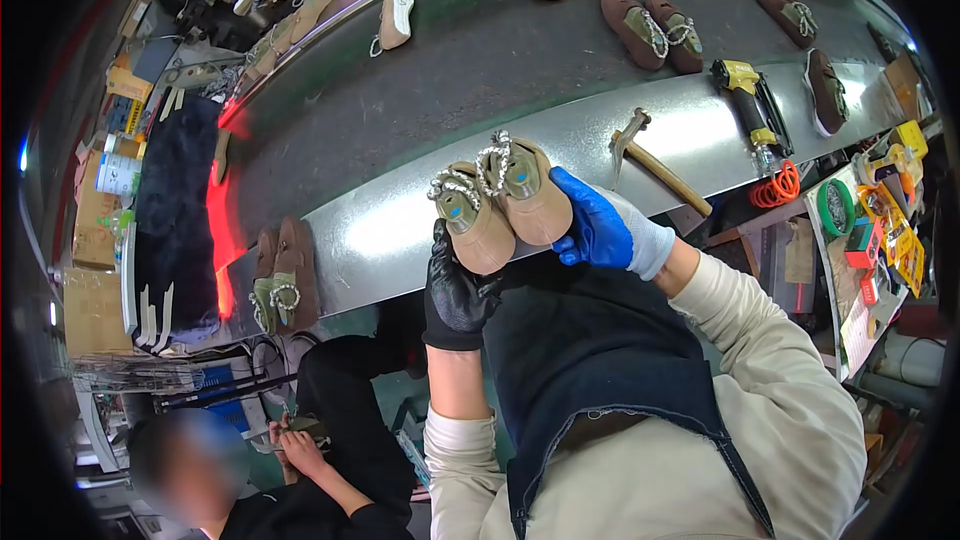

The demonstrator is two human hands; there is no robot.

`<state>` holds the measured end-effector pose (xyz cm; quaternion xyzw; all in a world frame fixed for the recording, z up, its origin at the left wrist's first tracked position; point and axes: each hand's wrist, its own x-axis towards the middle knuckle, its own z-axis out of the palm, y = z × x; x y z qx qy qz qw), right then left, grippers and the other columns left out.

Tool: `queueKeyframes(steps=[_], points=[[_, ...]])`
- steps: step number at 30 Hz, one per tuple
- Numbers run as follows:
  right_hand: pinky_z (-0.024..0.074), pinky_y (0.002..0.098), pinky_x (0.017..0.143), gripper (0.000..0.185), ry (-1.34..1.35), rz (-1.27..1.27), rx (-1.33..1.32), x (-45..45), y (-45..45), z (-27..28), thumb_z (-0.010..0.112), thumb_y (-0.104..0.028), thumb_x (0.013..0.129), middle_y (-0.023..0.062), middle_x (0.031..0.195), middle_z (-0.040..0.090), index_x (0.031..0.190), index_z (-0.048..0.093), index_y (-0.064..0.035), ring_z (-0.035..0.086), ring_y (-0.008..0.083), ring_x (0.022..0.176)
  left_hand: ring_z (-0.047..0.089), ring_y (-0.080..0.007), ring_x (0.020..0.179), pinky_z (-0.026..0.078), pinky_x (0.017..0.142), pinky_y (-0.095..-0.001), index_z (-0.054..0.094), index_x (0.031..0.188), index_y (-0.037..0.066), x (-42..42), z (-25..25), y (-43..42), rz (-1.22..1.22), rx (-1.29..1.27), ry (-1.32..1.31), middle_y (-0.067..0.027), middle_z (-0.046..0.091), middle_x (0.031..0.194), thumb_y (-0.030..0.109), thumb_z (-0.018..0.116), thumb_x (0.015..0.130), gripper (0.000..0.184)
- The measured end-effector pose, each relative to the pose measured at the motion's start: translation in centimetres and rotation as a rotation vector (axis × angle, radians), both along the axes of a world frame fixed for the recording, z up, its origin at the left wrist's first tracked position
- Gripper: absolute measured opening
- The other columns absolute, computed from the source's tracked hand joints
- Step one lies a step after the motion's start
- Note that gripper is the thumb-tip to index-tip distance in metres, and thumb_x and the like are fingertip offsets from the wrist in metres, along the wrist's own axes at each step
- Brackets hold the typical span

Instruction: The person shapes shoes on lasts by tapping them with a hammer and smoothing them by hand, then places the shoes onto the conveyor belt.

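Two tan shoes are held side by side over the near edge of the metal bench. The left tan shoe [484,243] rests in my left hand [458,290], which wears a black glove and wraps around its heel side. Around the outer side of the right tan shoe [541,216] close the fingers of my right hand [603,223], in a blue-coated glove. Their heels face me. Inside each opening shows a green shoe last [520,176] with a blue mark, and twisted white-and-dark cord lies over the top of both. My fingers' far sides are hidden.
A hammer [652,162] lies on the metal ledge [390,232], with a yellow-black air nailer [748,112] and orange coiled hose [776,185] to its right. Brown shoes [635,30] and tan shoes stand on the dark belt [450,70]. A co-worker [340,440] sits lower left.
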<state>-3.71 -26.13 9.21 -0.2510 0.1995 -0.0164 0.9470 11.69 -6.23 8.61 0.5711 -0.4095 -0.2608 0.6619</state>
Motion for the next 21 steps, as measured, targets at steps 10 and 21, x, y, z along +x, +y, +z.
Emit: queueKeyframes(steps=[10,21], points=[[0.0573,0.0370,0.079,0.049,0.136,-0.265,-1.598,-0.4,-0.1,0.3,0.067,-0.029,0.100,0.0166,0.114,0.068,0.138,0.058,0.0006,0.070,0.0267,0.089,0.061,-0.0303,0.127,0.051,0.109,-0.0480,0.048,0.149,0.005,0.8,0.0,0.8,-0.090,-0.102,1.246,-0.0141,0.060,0.144,0.024,0.068,0.097,0.058],[0.0533,0.0336,0.073,0.032,-0.009,0.050,-1.551,1.2,5.6,5.2,0.063,-0.023,0.102,0.0127,0.095,0.065,0.120,0.063,0.0031,0.063,0.0259,0.075,0.067,-0.0297,0.115,0.052,0.102,-0.0401,0.054,0.143,0.002,-4.7,-0.9,5.2,0.242,0.218,0.184,-0.0176,0.065,0.134,0.023,0.070,0.095,0.054]])
